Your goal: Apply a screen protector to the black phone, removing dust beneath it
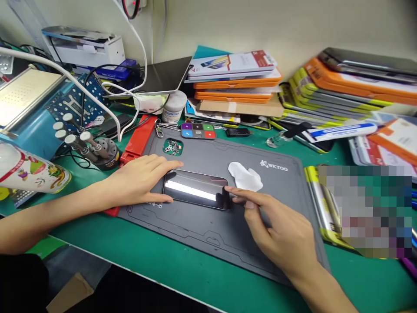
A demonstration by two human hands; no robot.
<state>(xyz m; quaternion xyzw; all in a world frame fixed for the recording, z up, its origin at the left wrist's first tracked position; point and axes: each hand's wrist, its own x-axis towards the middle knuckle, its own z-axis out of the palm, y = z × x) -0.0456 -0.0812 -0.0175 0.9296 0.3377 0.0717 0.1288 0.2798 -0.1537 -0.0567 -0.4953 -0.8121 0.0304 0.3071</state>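
A dark smartphone [195,198] lies flat on the grey work mat [195,232], its glossy screen up with a bright white reflection across it. My left hand [143,178] lies at the phone's left end, thumb on the near side and forefinger on the far side, holding it between them. With its forefinger stretched out, my right hand [276,226] touches the screen near the right end; its other fingers are bent and hold nothing I can see. A crumpled white cloth [246,177] lies on the mat just beyond the right fingertips.
Small metal parts sit in the mat's recess [172,147], beside a red holder [138,137]. A screwdriver stand [106,154] and patterned cup [32,169] are at left. Behind are a white jar [174,106], stacked orange boxes [237,82] and a marker [345,131].
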